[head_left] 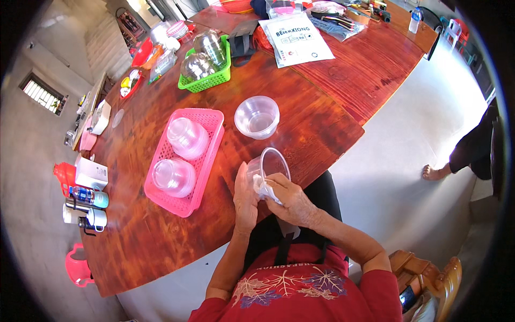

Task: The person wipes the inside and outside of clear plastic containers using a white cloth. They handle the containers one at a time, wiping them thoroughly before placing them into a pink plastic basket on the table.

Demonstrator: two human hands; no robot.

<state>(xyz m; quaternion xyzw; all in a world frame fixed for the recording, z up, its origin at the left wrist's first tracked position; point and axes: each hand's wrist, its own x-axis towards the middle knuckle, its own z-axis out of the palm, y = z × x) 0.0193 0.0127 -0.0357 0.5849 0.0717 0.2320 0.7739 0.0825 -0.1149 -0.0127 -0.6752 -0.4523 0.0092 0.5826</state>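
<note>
Close to my body, over the table's near edge, my left hand (245, 197) is wrapped round the side of a clear plastic bowl (274, 162), which is tilted with its mouth toward the right. Pinched in my right hand (291, 200) is a crumpled white tissue (265, 189), which lies against the bowl at its rim. Just beyond stands another clear plastic bowl (257, 117), upright on the table. To the left, a pink plastic basket (152, 189) holds two stacks of upside-down clear bowls (175, 177).
The wooden table (177, 244) bears a green basket (206, 81) of clear containers, a white printed bag (296, 40) and a water bottle (414, 20). Cups and bottles (96, 219) line its left edge. A wooden chair (429, 273) is behind right; another person's foot (435, 172) shows at right.
</note>
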